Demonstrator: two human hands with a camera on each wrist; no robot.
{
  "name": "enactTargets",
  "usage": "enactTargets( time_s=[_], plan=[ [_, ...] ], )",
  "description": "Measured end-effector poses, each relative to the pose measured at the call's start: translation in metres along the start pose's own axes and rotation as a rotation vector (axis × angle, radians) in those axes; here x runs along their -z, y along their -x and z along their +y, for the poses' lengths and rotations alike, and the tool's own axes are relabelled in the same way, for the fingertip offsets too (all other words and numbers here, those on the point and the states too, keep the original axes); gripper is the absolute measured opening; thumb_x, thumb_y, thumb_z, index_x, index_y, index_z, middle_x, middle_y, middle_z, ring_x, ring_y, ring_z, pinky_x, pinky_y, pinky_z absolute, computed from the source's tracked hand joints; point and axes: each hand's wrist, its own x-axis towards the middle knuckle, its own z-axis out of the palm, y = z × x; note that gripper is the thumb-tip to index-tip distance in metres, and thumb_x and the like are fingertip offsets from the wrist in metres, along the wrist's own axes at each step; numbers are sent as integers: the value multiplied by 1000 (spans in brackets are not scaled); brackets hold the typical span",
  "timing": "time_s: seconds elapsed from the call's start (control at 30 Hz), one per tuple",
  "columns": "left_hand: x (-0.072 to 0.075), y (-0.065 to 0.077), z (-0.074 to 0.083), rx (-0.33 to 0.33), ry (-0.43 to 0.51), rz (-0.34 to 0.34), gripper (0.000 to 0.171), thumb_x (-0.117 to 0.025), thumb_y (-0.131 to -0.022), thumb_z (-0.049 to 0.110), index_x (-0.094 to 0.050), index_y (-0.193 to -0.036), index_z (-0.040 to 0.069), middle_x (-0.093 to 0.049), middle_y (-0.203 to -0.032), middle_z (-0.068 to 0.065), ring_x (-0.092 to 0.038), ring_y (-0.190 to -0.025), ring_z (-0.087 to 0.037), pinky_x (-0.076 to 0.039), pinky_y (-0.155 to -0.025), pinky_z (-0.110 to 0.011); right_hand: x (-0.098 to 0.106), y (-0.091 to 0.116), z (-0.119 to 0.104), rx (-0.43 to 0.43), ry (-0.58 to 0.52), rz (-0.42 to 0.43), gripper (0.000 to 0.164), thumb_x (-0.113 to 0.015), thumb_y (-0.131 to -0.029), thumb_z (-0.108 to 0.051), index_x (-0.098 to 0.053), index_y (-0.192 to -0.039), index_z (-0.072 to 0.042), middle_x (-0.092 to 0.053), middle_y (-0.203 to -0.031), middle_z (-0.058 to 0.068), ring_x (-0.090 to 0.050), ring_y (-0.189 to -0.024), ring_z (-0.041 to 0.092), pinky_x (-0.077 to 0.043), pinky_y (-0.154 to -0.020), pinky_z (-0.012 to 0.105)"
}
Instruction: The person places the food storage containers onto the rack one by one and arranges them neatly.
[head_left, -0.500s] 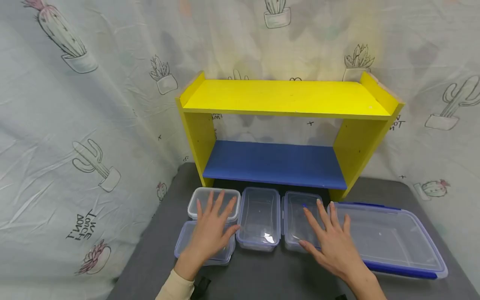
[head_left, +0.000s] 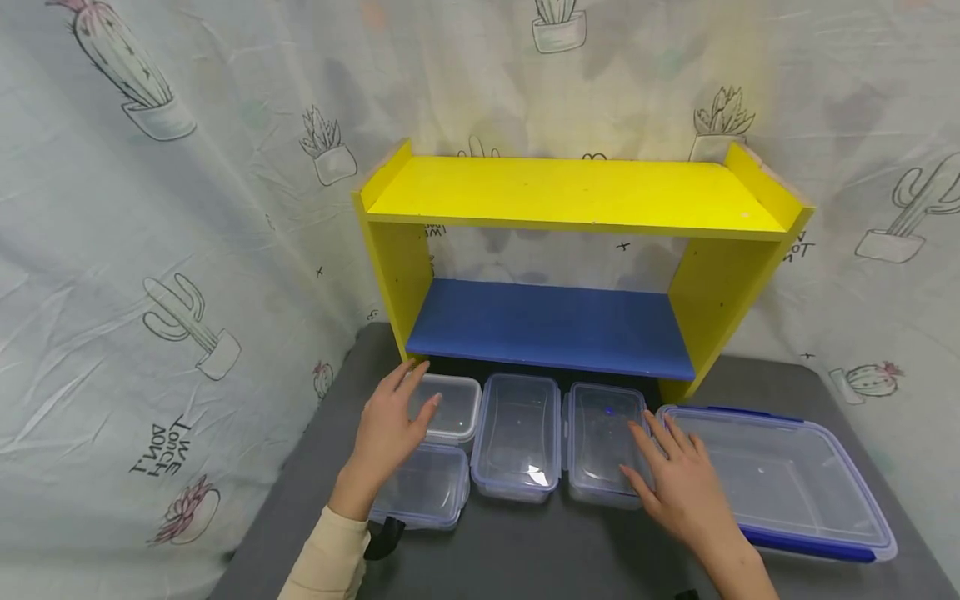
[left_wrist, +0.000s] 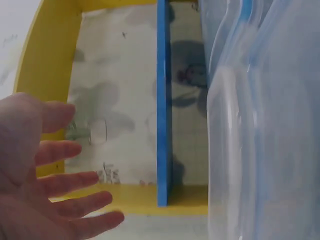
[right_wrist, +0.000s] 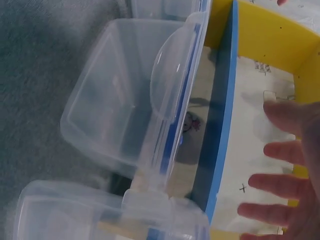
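My left hand [head_left: 390, 429] hovers with spread fingers over two small lidded containers, the white-rimmed container [head_left: 455, 407] behind and the blue-rimmed container [head_left: 423, 483] in front. In the left wrist view its fingers [left_wrist: 65, 182] are extended, holding nothing. My right hand [head_left: 682, 487], fingers also spread, is over the gap between an upright-lying clear container [head_left: 603, 442] and the large flat container [head_left: 780, 475] with blue clips. The right wrist view shows its fingers [right_wrist: 275, 185] apart from the boxes. Between the hands lies another rectangular clear container [head_left: 517, 433].
A yellow shelf unit [head_left: 570, 192] with a blue lower shelf [head_left: 551, 325] stands behind the containers. The containers sit in a row on a dark grey table [head_left: 540, 550]. A cactus-printed cloth [head_left: 255, 233] hangs behind and to the left.
My left hand has moved left and turned, uncovering more of the two small containers. My right hand has shifted slightly right, off the clear container's middle.
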Motion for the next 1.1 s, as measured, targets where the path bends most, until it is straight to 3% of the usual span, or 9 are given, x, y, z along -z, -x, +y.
enactTargets(
  time_s=[0.17, 0.43, 0.5, 0.6, 0.7, 0.8, 0.93, 1.1],
  plan=[
    [9, -18, -17, 156, 110, -96, 84, -66, -92, 34, -17, -156, 11, -27, -156, -22, -37, -138, -44, -37, -102, -65, 1, 0, 4, -14, 12, 23, 62, -81, -73, -29, -61, -127, -6, -57, -134, 24, -48, -123, 52, -38, -88, 66],
    [5, -55, -31, 338, 296, -144, 94, -58, -95, 41, 7, -155, 10, -9, -162, -19, -16, -148, -41, -22, -114, -61, 0, 0, 3, -2, -9, 67, 62, -81, -68, -25, -63, -123, -3, -56, -133, 26, -49, -120, 55, -39, -87, 67],
    [0, -63, -36, 383, 331, -136, 91, -58, -95, 39, 1, -156, 6, -14, -160, -22, -20, -146, -43, -23, -115, -59, 0, 0, 2, 0, -29, 83, 61, -81, -68, -23, -63, -122, -2, -59, -129, 26, -53, -117, 52, -40, -88, 65],
    [-9, -71, -47, 418, 387, -105, 78, -58, -95, 36, -18, -153, 3, -33, -153, -23, -36, -139, -42, -33, -111, -56, 0, 0, -1, -2, -60, 115, 58, -81, -68, -18, -64, -120, 0, -68, -115, 22, -64, -104, 43, -45, -88, 60],
    [-15, -79, -59, 419, 409, -100, 63, -59, -96, 33, -34, -145, 2, -51, -140, -23, -52, -127, -38, -46, -101, -51, 0, 1, -1, -3, -76, 151, 53, -78, -70, -17, -65, -118, 0, -72, -102, 19, -70, -90, 36, -48, -86, 57],
    [-19, -85, -69, 404, 360, -127, 51, -59, -96, 32, -47, -134, 0, -63, -122, -22, -65, -106, -36, -54, -86, -46, 0, 2, 0, 3, -83, 184, 45, -72, -76, -21, -66, -117, -1, -73, -98, 18, -70, -87, 36, -50, -83, 55],
    [-23, -93, -79, 356, 273, -110, 38, -59, -96, 29, -59, -117, -4, -68, -100, -22, -66, -81, -32, -53, -69, -41, -3, 1, -2, -10, -73, 189, 43, -69, -77, -25, -68, -115, -3, -73, -100, 19, -68, -89, 40, -52, -77, 55],
    [-35, -94, -86, 354, 245, -48, 32, -61, -95, 26, -66, -107, -3, -71, -93, -21, -67, -75, -30, -53, -65, -39, -7, 2, -8, -36, -75, 157, 47, -78, -70, -19, -68, -113, -4, -73, -103, 19, -69, -93, 40, -53, -76, 56]
  ],
)
